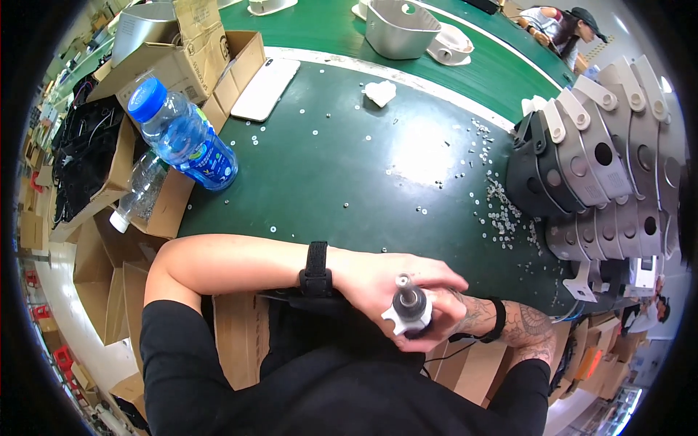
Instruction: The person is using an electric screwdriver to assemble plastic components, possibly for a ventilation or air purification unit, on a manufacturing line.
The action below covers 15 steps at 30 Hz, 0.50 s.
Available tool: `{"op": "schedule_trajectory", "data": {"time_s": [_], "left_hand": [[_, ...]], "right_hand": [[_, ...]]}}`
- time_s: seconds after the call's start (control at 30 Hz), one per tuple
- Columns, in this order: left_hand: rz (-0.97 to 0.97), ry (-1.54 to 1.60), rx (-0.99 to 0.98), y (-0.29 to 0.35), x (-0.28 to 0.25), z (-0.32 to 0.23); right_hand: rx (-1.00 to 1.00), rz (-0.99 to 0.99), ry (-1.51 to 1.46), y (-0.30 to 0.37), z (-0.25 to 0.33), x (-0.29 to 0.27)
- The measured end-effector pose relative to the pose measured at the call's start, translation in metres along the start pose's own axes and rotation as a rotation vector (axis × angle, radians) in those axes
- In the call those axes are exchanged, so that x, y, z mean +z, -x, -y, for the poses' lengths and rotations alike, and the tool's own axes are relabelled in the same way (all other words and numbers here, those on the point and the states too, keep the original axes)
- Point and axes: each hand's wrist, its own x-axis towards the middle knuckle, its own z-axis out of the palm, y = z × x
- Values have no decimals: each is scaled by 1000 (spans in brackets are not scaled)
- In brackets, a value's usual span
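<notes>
An electric screwdriver (409, 299) with a dark nose and metal bit points up in front of my body. A white lobed piece (396, 318) sits against its nose. My right hand (447, 320) is closed around the screwdriver, partly hidden behind it. Across its far side lies my left hand (371, 283), fingers stretched to the right and overlapping my right hand. The left thumb is hard to make out. Small screws and washers (502, 214) lie scattered on the green tabletop (313, 182), most thickly toward the right.
Grey curved housings (596, 167) stand stacked at the right. At the left are a blue-capped bottle (185, 138), a clear bottle (138, 192) and cardboard boxes (207, 65). A white phone (267, 89) and a crumpled white piece (379, 93) lie farther back. Beyond, a green conveyor (313, 29) carries housings (400, 33).
</notes>
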Motion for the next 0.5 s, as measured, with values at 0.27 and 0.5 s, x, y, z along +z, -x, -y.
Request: {"op": "schedule_trajectory", "data": {"time_s": [0.27,0.5], "left_hand": [[-20,-2,-88,-1,2,4],[-37,-6,-97,-1,3,5]], "right_hand": [[-24,-79,-127,10,-6,9],[-44,-73,-103,4,-7,8]]}}
